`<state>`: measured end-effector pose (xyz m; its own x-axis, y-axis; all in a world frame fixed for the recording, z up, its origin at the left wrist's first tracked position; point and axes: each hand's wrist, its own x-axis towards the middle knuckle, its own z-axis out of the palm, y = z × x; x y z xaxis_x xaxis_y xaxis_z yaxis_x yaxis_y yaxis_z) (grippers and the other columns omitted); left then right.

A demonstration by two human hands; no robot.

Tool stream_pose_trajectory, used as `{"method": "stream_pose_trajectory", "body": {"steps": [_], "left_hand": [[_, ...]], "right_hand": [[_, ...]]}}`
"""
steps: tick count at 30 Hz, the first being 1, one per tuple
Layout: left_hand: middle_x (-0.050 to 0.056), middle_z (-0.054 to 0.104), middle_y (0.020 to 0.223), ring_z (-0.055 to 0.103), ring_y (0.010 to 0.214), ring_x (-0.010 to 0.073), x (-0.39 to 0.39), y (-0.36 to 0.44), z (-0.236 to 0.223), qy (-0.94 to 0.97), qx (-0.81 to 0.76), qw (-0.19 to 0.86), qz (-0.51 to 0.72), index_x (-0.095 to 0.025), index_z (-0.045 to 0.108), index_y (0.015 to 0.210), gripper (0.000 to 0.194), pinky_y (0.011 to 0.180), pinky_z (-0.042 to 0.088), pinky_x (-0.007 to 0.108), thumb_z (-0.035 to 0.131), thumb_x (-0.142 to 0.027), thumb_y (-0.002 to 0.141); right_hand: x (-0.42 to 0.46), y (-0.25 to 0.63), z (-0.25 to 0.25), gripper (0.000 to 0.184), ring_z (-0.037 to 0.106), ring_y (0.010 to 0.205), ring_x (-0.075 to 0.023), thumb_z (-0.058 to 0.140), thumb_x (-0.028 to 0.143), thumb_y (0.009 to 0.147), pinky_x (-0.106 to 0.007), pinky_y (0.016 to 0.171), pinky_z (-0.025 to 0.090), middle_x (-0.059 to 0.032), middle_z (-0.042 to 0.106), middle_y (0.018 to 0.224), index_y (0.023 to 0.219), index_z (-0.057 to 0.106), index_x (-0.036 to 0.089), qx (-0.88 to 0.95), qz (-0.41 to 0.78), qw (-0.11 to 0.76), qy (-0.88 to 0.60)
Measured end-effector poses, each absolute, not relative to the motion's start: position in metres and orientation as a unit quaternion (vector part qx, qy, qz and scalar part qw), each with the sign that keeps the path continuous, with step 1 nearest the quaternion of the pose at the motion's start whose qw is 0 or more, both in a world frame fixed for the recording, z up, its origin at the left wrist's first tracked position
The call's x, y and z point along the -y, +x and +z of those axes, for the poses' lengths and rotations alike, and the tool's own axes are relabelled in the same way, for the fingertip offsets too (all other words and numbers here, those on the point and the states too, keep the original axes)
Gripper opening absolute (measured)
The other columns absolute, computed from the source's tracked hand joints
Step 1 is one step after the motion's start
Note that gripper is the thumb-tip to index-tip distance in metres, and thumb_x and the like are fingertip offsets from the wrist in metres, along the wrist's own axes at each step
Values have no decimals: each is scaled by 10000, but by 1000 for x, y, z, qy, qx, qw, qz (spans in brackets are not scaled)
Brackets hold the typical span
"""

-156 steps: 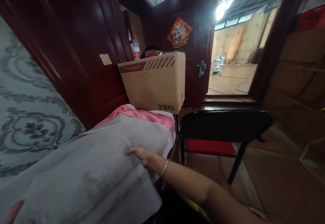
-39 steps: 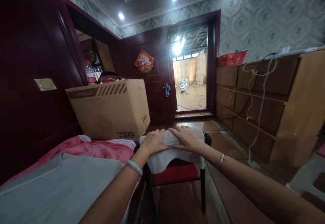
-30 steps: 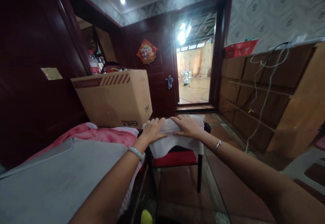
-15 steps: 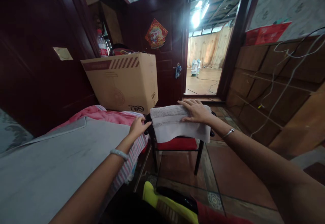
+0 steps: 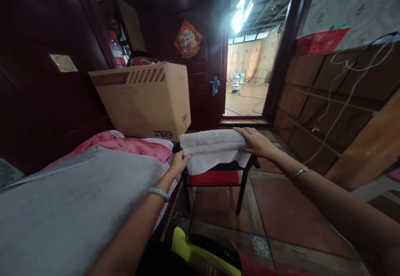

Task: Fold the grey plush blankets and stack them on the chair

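Note:
A folded white towel (image 5: 212,144) hangs over the back of a black chair with a red seat (image 5: 214,178). My left hand (image 5: 178,163) grips the towel's lower left edge, fingers curled around it. At the towel's right end my right hand (image 5: 254,140) lies on top, fingers closed over the fold. Each wrist wears a bracelet.
A bed with a grey cover (image 5: 78,201) and a pink blanket (image 5: 131,144) fills the left. A cardboard box (image 5: 143,101) sits at its far end. A dark open doorway (image 5: 246,80) lies ahead, wooden drawers (image 5: 337,96) with loose cables on the right. Tiled floor lies below.
My left hand slid off the top of the towel down to its left edge. My right hand moved along the top to the right end. The towel now hangs straighter.

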<state>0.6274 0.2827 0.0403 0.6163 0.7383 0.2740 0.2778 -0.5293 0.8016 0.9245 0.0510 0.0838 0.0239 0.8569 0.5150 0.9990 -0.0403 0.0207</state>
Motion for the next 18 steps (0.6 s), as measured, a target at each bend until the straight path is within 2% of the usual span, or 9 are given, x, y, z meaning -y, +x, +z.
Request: {"method": "stream_pose_trajectory", "body": {"steps": [5,8,11,13,15,18], "left_hand": [[66,764,939,705,927,268,-282,632,34,818,-327,350,318,-190,673,973,210,864,576,420,652,-264,778],[81,725,991,695,919,251,-278,625,35,813,-345,333,329,-183,617,1040,314,847,577,409,699,-292,756],[133,634,1211,628,1139,290,-272,616,47,802,-372,213,417,-191,523,1215,554,980,527,482,749,-349,735],[174,525,1399,497,1344,327,-269,613,61,810,-355,114,452,-204,429,1366,741,1105,435,526,771,-379,733],[187,412,1534,368,1462,348,-269,615,77,850,-311,61,421,-218,337,1472,898,1181,345,536,799,-393,722],[171,365,1593,336,1488,355,-274,625,95,917,-247,41,311,-249,300,1517,993,1210,297,527,841,-389,696]], "right_hand": [[-53,924,82,920,541,1188,-358,684,316,811,-549,1006,498,-143,552,1313,1602,217,269,670,-199,190,-690],[-49,924,82,1001,523,1254,-371,707,326,797,-563,1013,499,-148,501,1421,1625,145,308,672,-192,189,-689],[-43,926,81,1093,479,1338,-389,750,368,780,-578,1040,487,-164,416,1520,1639,76,323,676,-183,186,-689],[-40,929,79,1146,442,1386,-399,778,408,767,-589,1076,460,-178,374,1552,1642,46,312,674,-178,192,-691],[-39,932,77,1174,431,1402,-401,787,438,762,-592,1097,443,-186,363,1557,1643,23,301,667,-170,206,-696],[-40,935,74,1168,496,1348,-389,774,431,771,-582,1072,473,-181,410,1507,1640,4,303,655,-153,225,-705]]}}
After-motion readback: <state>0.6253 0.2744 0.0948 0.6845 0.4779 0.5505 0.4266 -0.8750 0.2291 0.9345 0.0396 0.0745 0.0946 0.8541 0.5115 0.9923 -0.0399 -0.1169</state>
